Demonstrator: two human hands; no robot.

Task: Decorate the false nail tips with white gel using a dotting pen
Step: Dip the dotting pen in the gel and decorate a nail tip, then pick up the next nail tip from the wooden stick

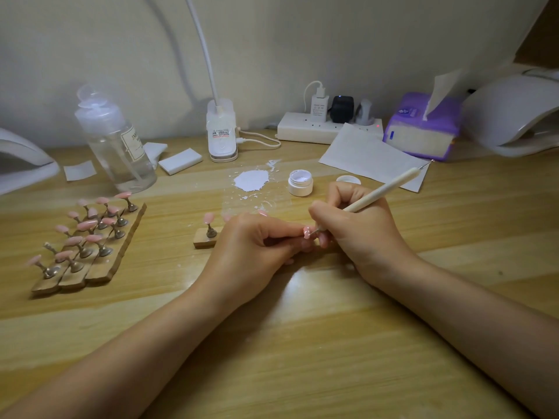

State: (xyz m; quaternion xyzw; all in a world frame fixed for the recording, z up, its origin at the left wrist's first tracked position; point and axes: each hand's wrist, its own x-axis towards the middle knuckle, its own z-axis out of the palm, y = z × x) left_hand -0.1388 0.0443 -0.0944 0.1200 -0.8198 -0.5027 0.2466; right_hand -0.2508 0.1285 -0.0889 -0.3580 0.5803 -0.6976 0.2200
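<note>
Between my two hands, at the fingertips, sits the pink false nail tip, glossy, with a few small white marks on it; my left hand pinches it from the left, fingers curled in around it. My right hand grips the dotting pen like a pencil, its pale shaft slanting up and away to the right, its thin metal point touching the nail tip. How the tip is mounted I cannot tell, since my fingers cover everything beneath it, and the white marks are too small to read as a pattern. Just left of my left hand a single wooden stand carries one more pink tip, partly hidden behind my knuckles. Farther left, well apart, the rack of pink tips stands on wooden strips, somewhat blurred. Beyond my hands lie a white gel smear, the open gel jar and its lid, half hidden by my right fingers. The wooden desk lies bare toward me between my forearms, and my right forearm runs off the frame's right edge.
</note>
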